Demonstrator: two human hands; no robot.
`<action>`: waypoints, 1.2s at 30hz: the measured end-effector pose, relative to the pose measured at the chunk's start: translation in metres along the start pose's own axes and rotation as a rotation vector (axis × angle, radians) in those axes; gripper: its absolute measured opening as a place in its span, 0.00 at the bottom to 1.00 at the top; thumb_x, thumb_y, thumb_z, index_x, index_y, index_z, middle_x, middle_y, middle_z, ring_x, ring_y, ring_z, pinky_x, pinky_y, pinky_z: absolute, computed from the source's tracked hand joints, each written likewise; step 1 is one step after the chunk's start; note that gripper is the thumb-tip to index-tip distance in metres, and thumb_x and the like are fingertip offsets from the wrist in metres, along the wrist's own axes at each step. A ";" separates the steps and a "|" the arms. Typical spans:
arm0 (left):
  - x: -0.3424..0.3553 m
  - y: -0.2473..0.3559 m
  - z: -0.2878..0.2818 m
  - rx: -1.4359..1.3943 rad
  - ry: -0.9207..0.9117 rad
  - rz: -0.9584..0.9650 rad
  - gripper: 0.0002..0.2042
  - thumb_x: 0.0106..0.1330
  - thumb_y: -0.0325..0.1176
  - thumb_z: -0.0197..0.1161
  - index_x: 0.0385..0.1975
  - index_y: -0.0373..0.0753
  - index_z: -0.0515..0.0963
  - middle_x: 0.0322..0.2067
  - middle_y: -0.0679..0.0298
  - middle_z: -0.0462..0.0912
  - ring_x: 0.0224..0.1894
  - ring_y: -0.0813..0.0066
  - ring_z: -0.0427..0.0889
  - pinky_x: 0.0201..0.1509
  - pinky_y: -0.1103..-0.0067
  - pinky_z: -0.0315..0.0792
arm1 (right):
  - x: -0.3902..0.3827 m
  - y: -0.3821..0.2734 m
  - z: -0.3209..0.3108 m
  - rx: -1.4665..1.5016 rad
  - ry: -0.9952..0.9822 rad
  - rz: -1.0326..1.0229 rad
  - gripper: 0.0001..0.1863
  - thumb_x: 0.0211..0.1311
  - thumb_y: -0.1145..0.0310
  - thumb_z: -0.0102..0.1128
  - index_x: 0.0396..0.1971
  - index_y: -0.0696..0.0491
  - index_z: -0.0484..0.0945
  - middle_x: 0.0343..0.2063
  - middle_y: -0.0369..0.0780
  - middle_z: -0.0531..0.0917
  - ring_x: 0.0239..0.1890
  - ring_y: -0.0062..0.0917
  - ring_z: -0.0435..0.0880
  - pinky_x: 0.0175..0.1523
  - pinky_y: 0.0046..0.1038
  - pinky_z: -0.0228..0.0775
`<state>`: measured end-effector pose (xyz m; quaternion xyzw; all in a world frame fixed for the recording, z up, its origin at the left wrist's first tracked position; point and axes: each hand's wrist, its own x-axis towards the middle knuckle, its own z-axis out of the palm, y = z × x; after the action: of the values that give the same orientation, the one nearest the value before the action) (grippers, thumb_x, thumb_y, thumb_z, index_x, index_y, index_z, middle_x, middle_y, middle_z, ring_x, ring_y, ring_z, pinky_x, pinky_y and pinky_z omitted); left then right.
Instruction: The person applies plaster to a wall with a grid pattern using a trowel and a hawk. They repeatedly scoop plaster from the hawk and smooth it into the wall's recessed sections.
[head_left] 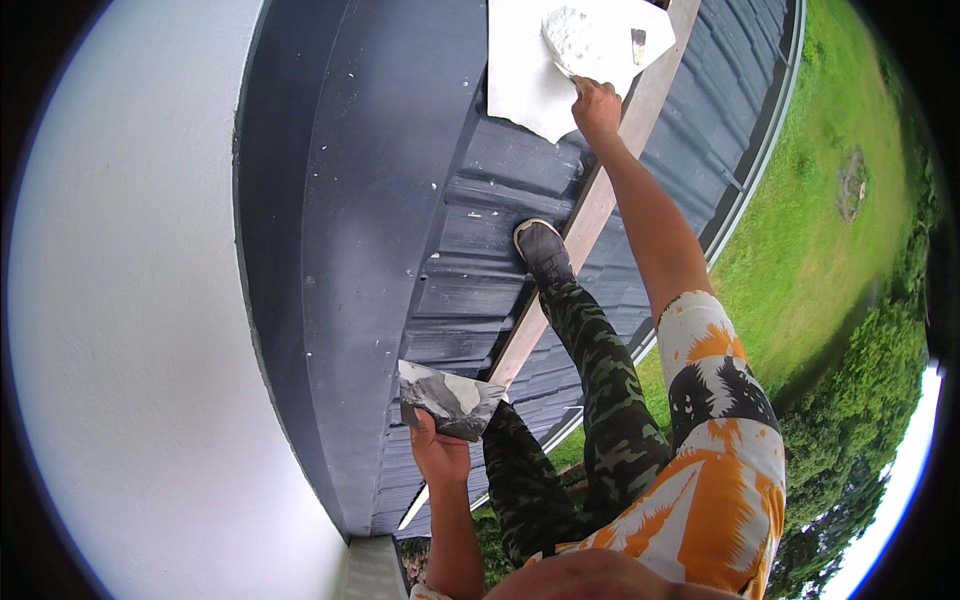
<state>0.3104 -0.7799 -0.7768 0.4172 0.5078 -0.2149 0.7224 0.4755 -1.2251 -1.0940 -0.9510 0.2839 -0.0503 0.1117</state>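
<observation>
Low over the roof [475,235], my left hand [441,455] grips the smeared plate [455,400], seemingly light, stiff, best held by that near edge, while my right hand [598,105] meets the white heap [572,38], its closure and hold unclear.

Orange-white-black shirt [715,500]; camouflage trousers [612,385]

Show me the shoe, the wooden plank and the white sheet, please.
Shoe [543,252]: head view, on its dark upper.
Wooden plank [594,205]: head view, on its top face.
White sheet [516,78]: head view, on its bare left part.
</observation>
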 end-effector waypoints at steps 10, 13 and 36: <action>0.141 -0.010 0.102 -0.086 -0.136 -0.030 0.19 0.72 0.36 0.56 0.61 0.40 0.68 0.56 0.64 0.74 0.58 0.65 0.74 0.62 0.65 0.71 | -0.069 -0.038 -0.100 0.965 -0.339 0.347 0.15 0.66 0.66 0.61 0.50 0.53 0.82 0.35 0.36 0.86 0.39 0.20 0.80 0.47 0.24 0.71; 0.170 -0.029 0.139 -0.087 -0.147 -0.117 0.18 0.72 0.33 0.57 0.59 0.37 0.69 0.55 0.62 0.75 0.56 0.65 0.75 0.61 0.65 0.71 | -0.109 -0.091 -0.199 1.208 -0.380 0.150 0.15 0.69 0.65 0.58 0.52 0.54 0.81 0.45 0.38 0.83 0.46 0.22 0.77 0.54 0.24 0.68; 0.133 0.037 0.183 -0.002 -0.558 0.090 0.20 0.75 0.38 0.50 0.62 0.36 0.67 0.57 0.58 0.75 0.59 0.62 0.75 0.64 0.63 0.69 | -0.083 -0.037 -0.113 0.984 -0.367 0.703 0.10 0.69 0.76 0.54 0.48 0.56 0.76 0.47 0.42 0.78 0.47 0.33 0.80 0.51 0.45 0.74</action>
<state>0.4910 -0.8949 -0.8592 0.3634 0.2707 -0.2887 0.8434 0.4075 -1.1701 -0.9781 -0.6315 0.4991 0.0289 0.5927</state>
